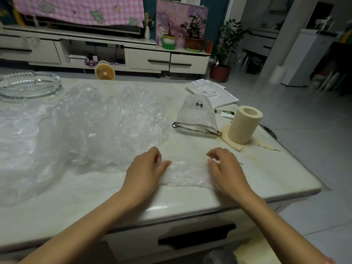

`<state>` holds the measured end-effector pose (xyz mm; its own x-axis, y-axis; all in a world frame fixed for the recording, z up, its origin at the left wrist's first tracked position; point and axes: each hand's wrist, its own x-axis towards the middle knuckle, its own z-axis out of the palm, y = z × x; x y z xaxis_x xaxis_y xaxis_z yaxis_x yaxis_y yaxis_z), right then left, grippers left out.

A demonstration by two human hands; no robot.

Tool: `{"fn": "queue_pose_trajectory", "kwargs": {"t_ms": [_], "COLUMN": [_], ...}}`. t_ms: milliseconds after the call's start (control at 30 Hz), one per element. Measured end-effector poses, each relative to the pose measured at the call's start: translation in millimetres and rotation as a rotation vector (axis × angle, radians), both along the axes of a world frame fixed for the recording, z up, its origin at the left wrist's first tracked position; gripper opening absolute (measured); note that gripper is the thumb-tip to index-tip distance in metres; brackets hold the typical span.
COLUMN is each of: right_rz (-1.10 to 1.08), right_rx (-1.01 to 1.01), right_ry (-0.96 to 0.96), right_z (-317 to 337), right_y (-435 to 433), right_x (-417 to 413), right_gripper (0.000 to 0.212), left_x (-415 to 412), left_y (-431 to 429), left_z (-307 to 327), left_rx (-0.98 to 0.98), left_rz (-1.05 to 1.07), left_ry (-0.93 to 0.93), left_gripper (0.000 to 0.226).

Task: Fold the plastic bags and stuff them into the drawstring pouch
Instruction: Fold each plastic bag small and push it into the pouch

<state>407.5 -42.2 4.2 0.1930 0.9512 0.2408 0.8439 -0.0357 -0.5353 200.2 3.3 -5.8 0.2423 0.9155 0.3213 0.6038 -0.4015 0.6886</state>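
A small folded clear plastic bag (185,173) lies flat on the white table (171,202) near its front edge. My left hand (146,168) rests on the bag's left end with fingers loosely curled. My right hand (224,166) rests on its right end, fingers bent over the plastic. Whether either hand pinches the bag is unclear. A heap of crumpled clear plastic bags (106,122) covers the table's left and middle. The translucent drawstring pouch (196,117), with a dark logo and dark cord, lies behind my hands, mouth toward me.
A beige paper roll (244,124) stands on beige sheets at the right. Papers (211,90) and a small tube (224,112) lie behind the pouch. A glass ashtray (28,85) sits at the far left. The table's right edge drops to the floor.
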Motion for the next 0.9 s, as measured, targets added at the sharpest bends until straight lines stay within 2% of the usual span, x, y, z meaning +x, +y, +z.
{"fn": "queue_pose_trajectory", "kwargs": {"t_ms": [33,67,100,167,200,267,367,467,567,667,733,900], "right_rz": [0.069,0.148,0.225,0.356,0.409,0.497,0.528,0.457,0.329,0.257,0.276,0.273], "right_rx": [0.001,-0.035,-0.115,-0.334,-0.417,-0.508,-0.528,-0.520,-0.345,-0.147,-0.111,-0.211], "right_ry": [0.251,0.446,0.549,0.595,0.587,0.531,0.487,0.522,0.674,0.878,0.932,0.892], "right_z": [10,19,26,33,33,31,35,41,48,54,56,48], "right_y": [-1,-3,-3,-3,-2,0,-2,-7,-12,-18,-21,-25], "right_x": [-3,-8,-11,-21,-25,-29,-29,-26,-29,-39,-47,-60], "right_gripper": [0.022,0.032,0.048,0.072,0.073,0.053,0.015,0.018,0.019,0.033,0.037,0.012], "left_x": [-2,-3,-6,-11,-13,-16,-21,-30,-33,-21,-12,-12], "left_y": [-1,-2,-3,-7,-10,-13,-11,-4,-6,-25,-37,-34], "left_z": [5,12,19,26,29,29,32,43,50,46,46,44], "left_rx": [-0.062,-0.117,-0.166,-0.260,-0.288,-0.308,-0.339,-0.281,-0.243,-0.531,-0.604,-0.624], "left_rz": [-0.042,-0.107,-0.188,-0.336,-0.378,-0.413,-0.390,-0.234,-0.063,-0.249,-0.324,-0.142], "left_ry": [-0.140,-0.219,-0.236,-0.233,-0.242,-0.247,-0.264,-0.395,-0.586,-0.684,-0.667,-0.882], "left_gripper": [0.029,0.029,0.029,0.027,0.026,0.026,0.028,0.019,0.012,0.039,0.048,0.019]}}
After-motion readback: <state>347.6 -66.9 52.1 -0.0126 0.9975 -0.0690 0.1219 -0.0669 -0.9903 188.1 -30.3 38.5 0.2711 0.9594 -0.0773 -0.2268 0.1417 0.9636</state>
